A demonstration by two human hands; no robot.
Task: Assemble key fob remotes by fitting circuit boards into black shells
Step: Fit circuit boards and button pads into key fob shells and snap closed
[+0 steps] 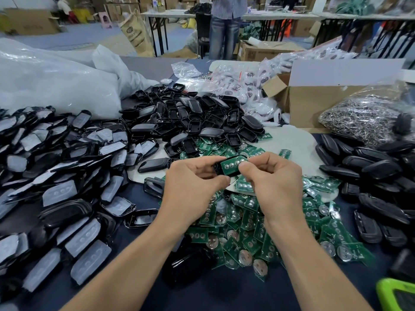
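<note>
Two-handed: grips black shell (217, 168) in curled left hand (193, 182), pinches green circuit board (232, 163) in it with right hand (274, 178), above loose boards (247, 221) under both wrists.

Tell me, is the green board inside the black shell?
In: the green board lies within the black shell, gripped by the left hand and right hand. Fully seated? Cannot tell.

views: one, head-worn, wide-angle | position: set above the near edge of the work table (134, 241) | facing: aimed forward and down; far trestle tables (280, 16) are caught along the top of the frame | nearness: left hand (193, 185) and right hand (276, 178) are seen close, at centre, forearms (134, 265) entering from the near edge
</note>
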